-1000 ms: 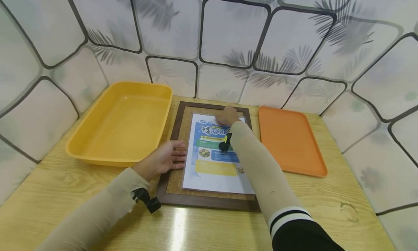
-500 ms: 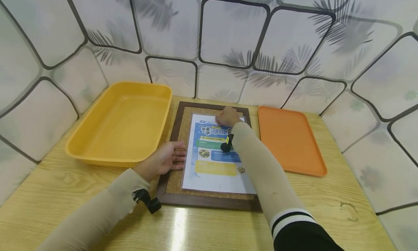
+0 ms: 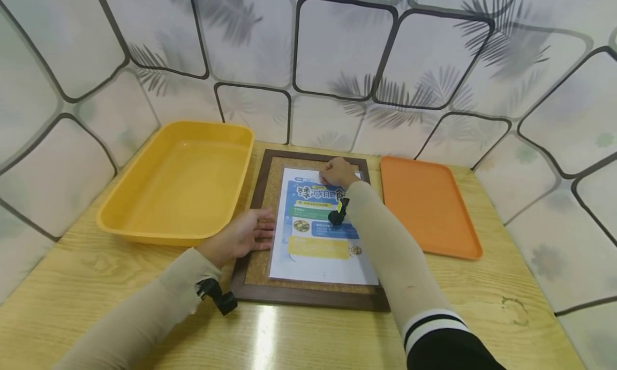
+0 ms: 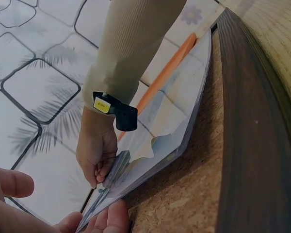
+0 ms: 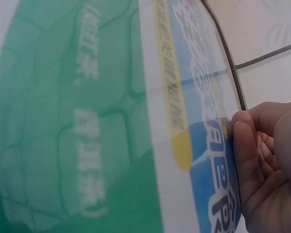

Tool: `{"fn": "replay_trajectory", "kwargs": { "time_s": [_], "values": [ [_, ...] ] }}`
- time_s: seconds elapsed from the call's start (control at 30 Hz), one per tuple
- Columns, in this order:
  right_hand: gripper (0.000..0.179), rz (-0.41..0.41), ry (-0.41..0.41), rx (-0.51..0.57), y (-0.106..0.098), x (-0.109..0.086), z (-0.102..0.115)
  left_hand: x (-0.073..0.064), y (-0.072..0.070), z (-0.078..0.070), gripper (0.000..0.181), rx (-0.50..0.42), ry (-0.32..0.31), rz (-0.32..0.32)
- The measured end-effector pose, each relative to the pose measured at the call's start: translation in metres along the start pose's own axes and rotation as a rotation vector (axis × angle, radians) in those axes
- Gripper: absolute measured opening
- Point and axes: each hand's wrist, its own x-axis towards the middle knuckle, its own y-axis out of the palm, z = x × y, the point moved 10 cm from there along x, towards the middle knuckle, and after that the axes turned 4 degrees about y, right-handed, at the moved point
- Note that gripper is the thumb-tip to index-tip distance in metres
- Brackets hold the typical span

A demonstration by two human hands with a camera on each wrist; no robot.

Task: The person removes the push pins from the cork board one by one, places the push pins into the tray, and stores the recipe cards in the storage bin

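A glossy printed poster sheet [image 3: 313, 271] with blue, green and yellow blocks lies on a cork board [image 3: 257, 268] with a dark brown frame. My left hand [image 3: 241, 235] rests at the sheet's left edge, fingers fairly straight and thumb apart; in the left wrist view its fingertips [image 4: 116, 216] touch that edge. Near the sheet's top, my right hand [image 3: 339, 173] has thumb and fingers pinched together. The right wrist view shows the thumb [image 5: 245, 141] at the poster's top. A small pin-like piece seems to be between the fingertips, mostly hidden.
Left of the board stands a deep yellow tray [image 3: 231, 209], close to my left hand. A flat orange tray [image 3: 429, 209] lies to the right. All rest on a light wooden table [image 3: 159, 263], with patterned walls [image 3: 337, 43] behind and at the sides.
My right forearm has shifted slightly to the right, while its fingers stay at the sheet's top. The left hand, sheet and board look unmoved.
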Motion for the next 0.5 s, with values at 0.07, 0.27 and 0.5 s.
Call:
{"fn": "replay_trajectory", "kwargs": {
  "time_s": [0.07, 0.27, 0.5],
  "values": [
    [0.016, 0.023, -0.014, 0.039, 0.001, -0.002, 0.001, 0.0, 0.001, 0.0, 0.052, 0.001, 0.003, 0.003],
    [0.017, 0.053, -0.026, 0.093, -0.001, -0.01, 0.005, 0.0, 0.002, 0.0, 0.049, -0.001, 0.014, 0.012],
    [0.017, 0.033, 0.002, 0.071, -0.005, -0.013, 0.001, 0.001, 0.004, -0.002, 0.047, 0.026, 0.023, 0.026]
  ]
}}
